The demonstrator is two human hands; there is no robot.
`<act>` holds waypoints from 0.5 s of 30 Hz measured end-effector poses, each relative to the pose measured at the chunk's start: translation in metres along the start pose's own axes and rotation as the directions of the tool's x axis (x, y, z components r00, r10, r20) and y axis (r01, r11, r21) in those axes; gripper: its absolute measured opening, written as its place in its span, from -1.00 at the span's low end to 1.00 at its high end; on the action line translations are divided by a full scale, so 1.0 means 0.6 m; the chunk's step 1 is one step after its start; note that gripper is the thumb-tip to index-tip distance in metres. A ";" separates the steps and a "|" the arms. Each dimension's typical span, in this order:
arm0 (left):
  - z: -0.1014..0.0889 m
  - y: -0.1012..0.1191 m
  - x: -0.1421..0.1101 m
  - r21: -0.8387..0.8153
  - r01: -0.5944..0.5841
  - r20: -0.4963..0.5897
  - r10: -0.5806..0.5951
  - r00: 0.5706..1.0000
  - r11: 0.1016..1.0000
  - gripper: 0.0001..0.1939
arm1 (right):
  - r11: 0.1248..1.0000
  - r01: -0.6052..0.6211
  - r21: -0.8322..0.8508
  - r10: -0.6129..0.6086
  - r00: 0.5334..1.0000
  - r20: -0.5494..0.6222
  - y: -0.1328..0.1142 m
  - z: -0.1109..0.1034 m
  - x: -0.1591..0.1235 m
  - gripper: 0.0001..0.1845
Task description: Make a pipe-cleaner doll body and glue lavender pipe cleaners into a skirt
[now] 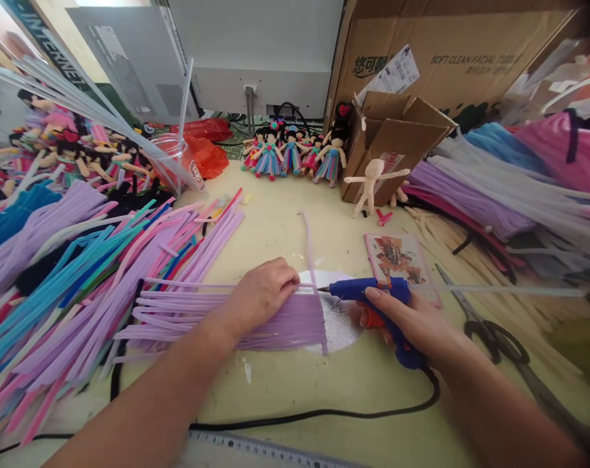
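Observation:
A flat row of purple pipe cleaners (289,322) lies side by side on the table. Along its right ends runs a single crosswise purple pipe cleaner (308,244), its far end sticking out beyond the row. My left hand (263,292) rests over the row's far edge, fingers closed in a pinch on a purple pipe cleaner near that crosswise strip. Gripped in my right hand (406,318) is a blue hot glue gun (373,290) with an orange trigger. Its nozzle points left, at or very near the crosswise strip. A whitish round mat (343,325) lies partly under the row.
Loose pipe cleaners (104,279) pile up at left; more bundles (470,195) lie at right. Scissors (490,335) and a picture card (397,260) sit beside the glue gun. Finished dolls (289,153), a plain figure (371,182) and an opened carton (387,143) stand behind. The cord (319,414) crosses in front.

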State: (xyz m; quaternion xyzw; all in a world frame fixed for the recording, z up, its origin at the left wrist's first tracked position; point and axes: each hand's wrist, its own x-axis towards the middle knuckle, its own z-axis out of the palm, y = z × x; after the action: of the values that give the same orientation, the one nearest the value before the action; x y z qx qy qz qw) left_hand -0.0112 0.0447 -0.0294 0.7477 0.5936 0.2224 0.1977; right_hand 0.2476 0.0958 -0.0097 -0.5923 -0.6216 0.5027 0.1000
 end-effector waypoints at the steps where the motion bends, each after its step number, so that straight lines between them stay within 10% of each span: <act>1: 0.001 0.002 -0.001 -0.004 0.000 -0.009 0.000 1.000 1.000 -0.83 | 1.000 0.009 0.001 -0.009 1.000 -0.004 -0.001 0.000 -0.001 -0.43; 15: 0.009 0.004 0.001 0.042 -0.045 0.004 0.045 0.999 0.998 -0.81 | 0.998 0.010 -0.066 -0.010 1.000 -0.005 -0.009 0.003 -0.008 -0.41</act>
State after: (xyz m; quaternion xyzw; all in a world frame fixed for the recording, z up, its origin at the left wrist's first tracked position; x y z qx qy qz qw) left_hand -0.0061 0.0445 -0.0322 0.7651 0.5810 0.2131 0.1779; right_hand 0.2442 0.0923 -0.0042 -0.5937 -0.6404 0.4798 0.0847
